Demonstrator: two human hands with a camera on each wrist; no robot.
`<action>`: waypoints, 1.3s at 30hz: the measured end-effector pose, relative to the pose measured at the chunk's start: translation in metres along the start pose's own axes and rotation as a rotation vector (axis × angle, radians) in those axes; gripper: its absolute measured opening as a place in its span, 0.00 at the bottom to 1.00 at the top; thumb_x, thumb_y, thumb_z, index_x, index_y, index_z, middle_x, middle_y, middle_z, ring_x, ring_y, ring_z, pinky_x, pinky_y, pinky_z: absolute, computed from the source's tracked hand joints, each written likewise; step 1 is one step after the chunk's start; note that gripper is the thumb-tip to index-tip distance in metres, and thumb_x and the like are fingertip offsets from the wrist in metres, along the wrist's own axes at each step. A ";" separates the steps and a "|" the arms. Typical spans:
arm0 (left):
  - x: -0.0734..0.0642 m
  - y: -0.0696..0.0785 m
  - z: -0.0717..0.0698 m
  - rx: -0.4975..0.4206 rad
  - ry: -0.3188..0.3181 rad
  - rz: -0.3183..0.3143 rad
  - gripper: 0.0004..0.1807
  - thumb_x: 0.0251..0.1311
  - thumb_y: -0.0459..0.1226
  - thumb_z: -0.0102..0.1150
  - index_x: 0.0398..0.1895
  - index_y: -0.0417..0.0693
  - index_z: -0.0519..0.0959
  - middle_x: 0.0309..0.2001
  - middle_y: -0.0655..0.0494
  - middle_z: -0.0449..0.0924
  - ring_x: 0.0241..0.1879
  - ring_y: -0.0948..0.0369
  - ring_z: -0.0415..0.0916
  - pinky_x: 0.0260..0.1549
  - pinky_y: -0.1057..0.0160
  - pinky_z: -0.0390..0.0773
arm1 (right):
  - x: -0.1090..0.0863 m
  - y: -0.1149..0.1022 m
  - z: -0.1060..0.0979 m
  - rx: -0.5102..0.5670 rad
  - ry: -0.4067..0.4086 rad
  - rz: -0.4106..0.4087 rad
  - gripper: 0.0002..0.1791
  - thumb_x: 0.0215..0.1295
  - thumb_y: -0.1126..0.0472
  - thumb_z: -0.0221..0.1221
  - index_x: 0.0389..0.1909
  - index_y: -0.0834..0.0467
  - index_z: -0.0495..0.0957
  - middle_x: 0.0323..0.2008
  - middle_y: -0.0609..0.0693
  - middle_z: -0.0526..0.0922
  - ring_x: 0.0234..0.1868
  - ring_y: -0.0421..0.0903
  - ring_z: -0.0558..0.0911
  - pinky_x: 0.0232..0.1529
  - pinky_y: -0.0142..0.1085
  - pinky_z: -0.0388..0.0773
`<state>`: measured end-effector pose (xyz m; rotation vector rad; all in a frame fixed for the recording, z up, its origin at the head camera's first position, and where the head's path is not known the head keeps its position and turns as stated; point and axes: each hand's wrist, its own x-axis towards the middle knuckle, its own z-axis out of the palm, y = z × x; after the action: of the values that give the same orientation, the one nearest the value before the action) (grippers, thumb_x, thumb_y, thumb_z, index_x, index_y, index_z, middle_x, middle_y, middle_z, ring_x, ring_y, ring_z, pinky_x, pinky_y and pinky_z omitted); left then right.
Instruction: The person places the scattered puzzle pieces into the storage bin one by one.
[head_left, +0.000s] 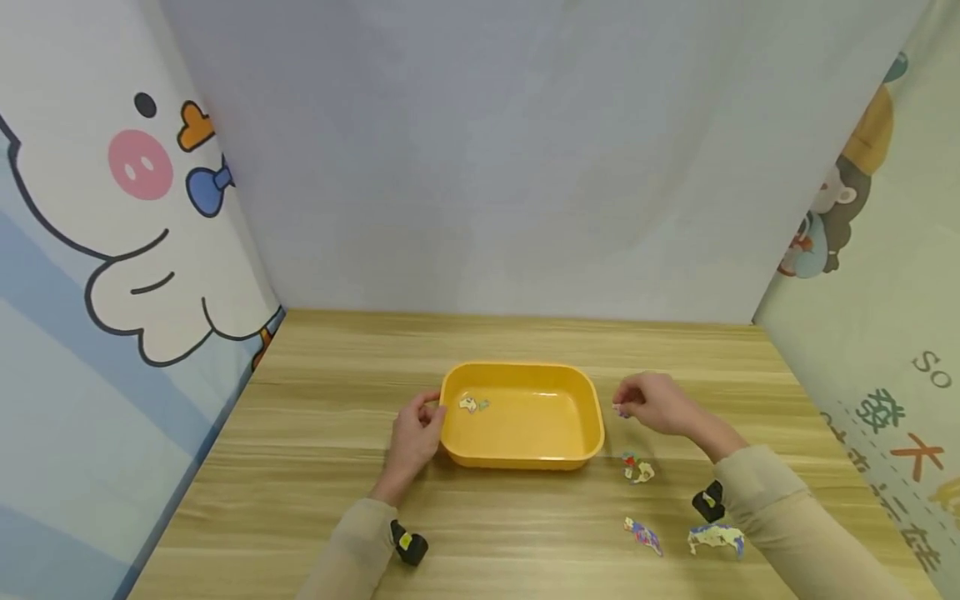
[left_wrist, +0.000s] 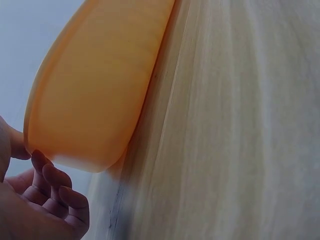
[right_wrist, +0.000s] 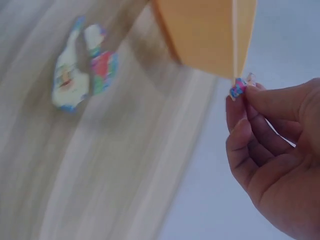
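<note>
A yellow plastic tray (head_left: 517, 462) sits on the wooden table. At its left end my left hand (head_left: 415, 433) holds the rim, thumb and curled fingers against the edge. In the left wrist view the tray wall (left_wrist: 95, 100) rises beside those fingertips (left_wrist: 41, 160). My right hand (head_left: 658, 403) pinches a small colourful paper cutout (right_wrist: 237, 89) between thumb and forefinger, just off the tray's right end. Inside the tray, toward the left, lie a cream cutout (head_left: 468, 403) and a smaller greenish one (head_left: 483, 404).
Right of the tray lie a red-and-green cutout (head_left: 628, 463) and a cream one (head_left: 644, 472). Closer to me are a purple-patterned cutout (head_left: 643, 536) and a wide cream-and-blue one (head_left: 716, 537). A grey-white cloth (head_left: 510, 167) hangs behind the table (head_left: 337, 358), with printed sheets on both sides.
</note>
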<state>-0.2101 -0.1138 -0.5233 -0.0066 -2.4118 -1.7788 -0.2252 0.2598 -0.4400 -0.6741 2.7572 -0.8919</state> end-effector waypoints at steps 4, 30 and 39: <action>0.000 -0.001 -0.001 -0.004 -0.003 0.001 0.13 0.64 0.31 0.55 0.50 0.35 0.77 0.23 0.54 0.72 0.21 0.60 0.66 0.18 0.68 0.66 | 0.018 -0.015 0.002 -0.018 0.050 -0.035 0.04 0.64 0.68 0.59 0.32 0.66 0.78 0.28 0.49 0.81 0.29 0.47 0.81 0.30 0.36 0.76; -0.003 0.001 -0.004 -0.005 0.017 0.006 0.13 0.63 0.30 0.56 0.50 0.34 0.77 0.22 0.54 0.72 0.21 0.61 0.67 0.18 0.68 0.68 | 0.082 -0.052 0.022 -0.037 -0.030 -0.099 0.03 0.59 0.74 0.60 0.29 0.65 0.78 0.25 0.49 0.81 0.27 0.43 0.80 0.31 0.35 0.76; -0.002 0.003 -0.004 -0.005 -0.004 -0.012 0.15 0.63 0.31 0.56 0.51 0.34 0.76 0.24 0.52 0.74 0.21 0.60 0.68 0.18 0.67 0.69 | 0.103 -0.064 0.042 -0.112 -0.069 -0.112 0.04 0.59 0.72 0.61 0.28 0.62 0.79 0.24 0.46 0.79 0.25 0.40 0.77 0.30 0.34 0.75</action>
<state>-0.2069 -0.1167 -0.5200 0.0039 -2.4147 -1.7918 -0.2805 0.1448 -0.4378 -0.8689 2.7469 -0.7231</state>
